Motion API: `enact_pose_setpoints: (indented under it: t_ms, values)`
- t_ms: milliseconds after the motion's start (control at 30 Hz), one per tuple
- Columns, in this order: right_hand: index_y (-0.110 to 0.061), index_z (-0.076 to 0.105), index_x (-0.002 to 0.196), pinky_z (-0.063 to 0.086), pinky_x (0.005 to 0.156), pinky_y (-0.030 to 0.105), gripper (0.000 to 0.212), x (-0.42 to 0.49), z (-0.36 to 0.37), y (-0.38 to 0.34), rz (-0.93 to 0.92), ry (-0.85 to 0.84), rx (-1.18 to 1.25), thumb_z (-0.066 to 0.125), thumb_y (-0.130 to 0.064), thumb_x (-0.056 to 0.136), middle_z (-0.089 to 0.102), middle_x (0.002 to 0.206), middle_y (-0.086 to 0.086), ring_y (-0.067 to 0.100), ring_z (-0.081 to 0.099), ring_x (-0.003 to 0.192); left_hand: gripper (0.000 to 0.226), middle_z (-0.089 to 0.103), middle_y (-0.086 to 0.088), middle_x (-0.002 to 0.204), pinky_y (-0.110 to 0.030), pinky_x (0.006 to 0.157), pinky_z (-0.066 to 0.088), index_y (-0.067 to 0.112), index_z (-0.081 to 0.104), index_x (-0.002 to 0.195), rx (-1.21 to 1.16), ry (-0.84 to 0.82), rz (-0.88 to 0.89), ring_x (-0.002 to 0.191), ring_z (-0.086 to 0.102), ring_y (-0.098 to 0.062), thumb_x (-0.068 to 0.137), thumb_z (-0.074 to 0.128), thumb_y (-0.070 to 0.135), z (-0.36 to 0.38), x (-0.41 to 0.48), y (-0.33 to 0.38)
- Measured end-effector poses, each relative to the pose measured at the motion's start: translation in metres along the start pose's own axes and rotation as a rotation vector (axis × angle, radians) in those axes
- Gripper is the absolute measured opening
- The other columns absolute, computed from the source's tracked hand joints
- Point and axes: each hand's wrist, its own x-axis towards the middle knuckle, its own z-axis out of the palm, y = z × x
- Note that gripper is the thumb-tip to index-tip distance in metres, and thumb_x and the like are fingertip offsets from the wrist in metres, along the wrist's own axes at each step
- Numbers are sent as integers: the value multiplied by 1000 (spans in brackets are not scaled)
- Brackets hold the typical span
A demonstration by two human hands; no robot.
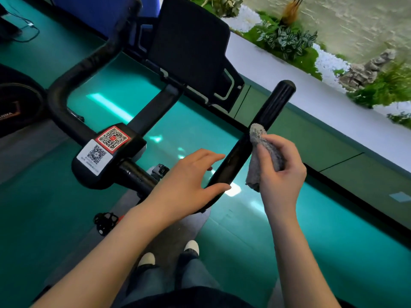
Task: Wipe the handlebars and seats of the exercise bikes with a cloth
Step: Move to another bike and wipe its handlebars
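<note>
Forearms enter from the lower edge; the left hand, fingers straight and loosely spread, brackets the near bend of the handlebar, whose long axis runs away and rightward. Against its right flank at mid-length sits the grey cloth, bunched in the right hand, which is nearer the far tip.

The right hand grips a grey cloth against the black handlebar. The left hand, fingers straight, is at the same bar lower down. Two QR stickers are on the stem
</note>
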Motion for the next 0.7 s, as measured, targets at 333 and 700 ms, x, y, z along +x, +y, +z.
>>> enact_pose_setpoints:
  t_ms: [333,700]
  values:
    - [-18,68,96,47,90,26,13,-36,3,-18,87,-66,-68,64,-13,84,69,100,-4,11,62,100,64,53,9,121,-34,97,40,22,46,135,29,-111,117,108,51,-9,80,61,52,-9,-15,-11]
    - [-20,68,92,47,90,25,18,-50,17,-31,21,18,-133,69,-7,80,68,100,-10,11,63,100,65,54,7,120,-35,93,42,21,46,135,-5,-160,182,106,52,-12,81,60,53,-15,-11,-19]
